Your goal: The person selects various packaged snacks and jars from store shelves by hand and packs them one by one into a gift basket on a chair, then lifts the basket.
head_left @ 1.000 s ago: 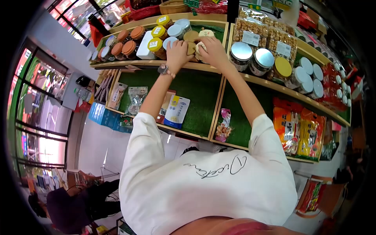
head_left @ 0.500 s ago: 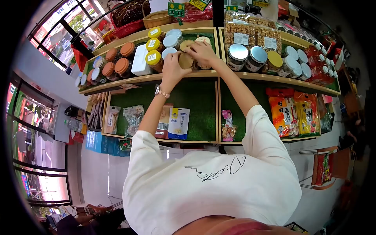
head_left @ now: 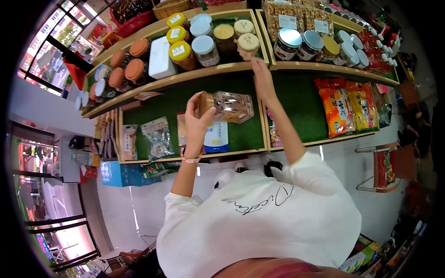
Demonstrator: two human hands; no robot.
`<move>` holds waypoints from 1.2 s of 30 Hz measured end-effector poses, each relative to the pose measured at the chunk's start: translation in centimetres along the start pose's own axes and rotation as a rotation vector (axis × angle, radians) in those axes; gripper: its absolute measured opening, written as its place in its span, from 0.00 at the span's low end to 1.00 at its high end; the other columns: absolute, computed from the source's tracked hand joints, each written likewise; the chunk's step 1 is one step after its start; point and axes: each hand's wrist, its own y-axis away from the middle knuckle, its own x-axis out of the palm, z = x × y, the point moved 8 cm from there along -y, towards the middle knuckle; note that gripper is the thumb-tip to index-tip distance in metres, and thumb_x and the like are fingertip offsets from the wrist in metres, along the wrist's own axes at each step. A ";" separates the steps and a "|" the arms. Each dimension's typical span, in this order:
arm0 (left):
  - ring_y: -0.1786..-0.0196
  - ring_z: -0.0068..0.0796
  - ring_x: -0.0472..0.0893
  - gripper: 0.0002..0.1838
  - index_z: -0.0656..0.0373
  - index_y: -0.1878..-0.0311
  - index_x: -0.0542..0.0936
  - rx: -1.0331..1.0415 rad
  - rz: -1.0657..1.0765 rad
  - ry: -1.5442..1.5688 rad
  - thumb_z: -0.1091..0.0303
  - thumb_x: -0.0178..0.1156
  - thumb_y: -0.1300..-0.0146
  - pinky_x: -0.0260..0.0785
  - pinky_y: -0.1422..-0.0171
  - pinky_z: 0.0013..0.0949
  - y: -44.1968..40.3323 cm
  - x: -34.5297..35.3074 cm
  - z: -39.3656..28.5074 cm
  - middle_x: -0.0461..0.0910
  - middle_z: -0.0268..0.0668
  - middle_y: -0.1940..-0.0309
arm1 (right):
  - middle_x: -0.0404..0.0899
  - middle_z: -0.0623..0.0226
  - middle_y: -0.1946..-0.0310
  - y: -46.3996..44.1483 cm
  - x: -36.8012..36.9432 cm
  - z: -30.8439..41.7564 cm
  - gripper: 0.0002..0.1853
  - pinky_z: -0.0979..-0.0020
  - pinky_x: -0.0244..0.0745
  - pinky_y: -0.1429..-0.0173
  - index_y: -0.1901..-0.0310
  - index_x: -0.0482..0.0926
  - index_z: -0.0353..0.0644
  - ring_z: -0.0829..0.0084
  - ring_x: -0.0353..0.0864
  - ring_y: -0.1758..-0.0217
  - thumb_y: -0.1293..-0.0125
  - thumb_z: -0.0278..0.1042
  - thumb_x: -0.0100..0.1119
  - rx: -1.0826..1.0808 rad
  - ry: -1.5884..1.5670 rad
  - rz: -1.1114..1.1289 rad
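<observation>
The left hand (head_left: pixel 198 121) curls around the gold round lid (head_left: pixel 206 103) of a clear jar (head_left: pixel 235 107) lying sideways; the right hand (head_left: pixel 262 76), fingers loosely extended, is just beside a cream-topped jar (head_left: pixel 248 43).

Two-tier wooden shelf (head_left: pixel 301 97), green lining. Shiny white floor (head_left: pixel 123 217), light streaks, runs below front edge. Beyond left edge: pale wall (head_left: pixel 37 104), dark-framed windows (head_left: pixel 51 199), bright daylight. Brown chair (head_left: pixel 405 163) near front right corner.
</observation>
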 end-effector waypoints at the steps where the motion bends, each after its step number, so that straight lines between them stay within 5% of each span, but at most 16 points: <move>1: 0.48 0.25 0.71 0.28 0.63 0.42 0.65 -0.009 -0.026 0.079 0.76 0.61 0.46 0.64 0.42 0.28 0.3 -0.1 0.4 0.71 0.38 0.50 | 0.73 0.66 0.52 2.5 -0.7 -2.2 0.22 0.74 0.61 0.44 0.50 0.72 0.39 0.75 0.69 0.47 0.30 0.50 0.39 0.133 -0.069 0.062; 5: 0.54 0.21 0.75 0.23 0.64 0.41 0.64 -0.242 0.006 0.314 0.68 0.52 0.38 0.70 0.51 0.25 1.1 3.1 1.8 0.74 0.35 0.53 | 0.65 0.66 0.45 10.7 -1.2 1.1 0.30 0.72 0.56 0.38 0.38 0.59 0.44 0.73 0.65 0.43 0.33 0.58 0.40 0.272 -0.389 0.247; 10: 0.53 0.20 0.75 0.24 0.61 0.38 0.63 -0.288 0.177 0.400 0.69 0.52 0.38 0.69 0.50 0.25 2.5 10.5 3.1 0.74 0.33 0.53 | 0.65 0.64 0.48 14.4 -7.1 3.9 0.25 0.74 0.56 0.38 0.38 0.58 0.41 0.75 0.63 0.44 0.34 0.42 0.46 0.200 -0.306 -0.092; 16: 0.53 0.21 0.74 0.30 0.59 0.33 0.54 -0.308 0.368 0.547 0.65 0.51 0.36 0.67 0.45 0.31 6.2 21.7 2.8 0.73 0.35 0.50 | 0.67 0.63 0.51 20.5 -15.5 7.6 0.22 0.74 0.61 0.41 0.42 0.60 0.38 0.76 0.66 0.48 0.36 0.36 0.46 0.063 -0.215 -0.539; 22: 0.50 0.22 0.71 0.19 0.59 0.43 0.64 -0.434 0.615 0.697 0.66 0.51 0.36 0.63 0.46 0.30 13.3 34.3 4.7 0.72 0.33 0.51 | 0.67 0.64 0.50 27.9 -24.3 10.2 0.22 0.73 0.62 0.41 0.43 0.59 0.39 0.76 0.67 0.47 0.37 0.32 0.49 -0.051 -0.167 -0.860; 26: 0.35 0.30 0.62 0.31 0.63 0.32 0.52 -0.432 0.845 0.528 0.75 0.52 0.37 0.55 0.33 0.32 18.2 41.7 4.3 0.57 0.42 0.35 | 0.71 0.67 0.50 32.4 -30.3 10.4 0.20 0.71 0.67 0.44 0.44 0.63 0.42 0.74 0.71 0.46 0.35 0.39 0.48 0.095 -0.646 -1.002; 30: 0.33 0.31 0.59 0.36 0.63 0.30 0.46 -0.275 1.149 0.277 0.80 0.50 0.39 0.52 0.31 0.32 23.0 48.3 3.3 0.52 0.44 0.32 | 0.74 0.67 0.49 37.6 -36.7 9.6 0.23 0.66 0.71 0.47 0.45 0.70 0.44 0.71 0.75 0.48 0.34 0.50 0.42 0.231 -0.780 -1.168; 36: 0.34 0.32 0.61 0.36 0.62 0.30 0.47 -0.196 1.290 0.304 0.78 0.49 0.40 0.54 0.33 0.32 29.6 57.2 1.7 0.54 0.43 0.33 | 0.72 0.66 0.47 41.6 -44.6 12.4 0.24 0.66 0.68 0.43 0.42 0.66 0.45 0.70 0.72 0.45 0.32 0.50 0.36 0.178 -0.812 -1.093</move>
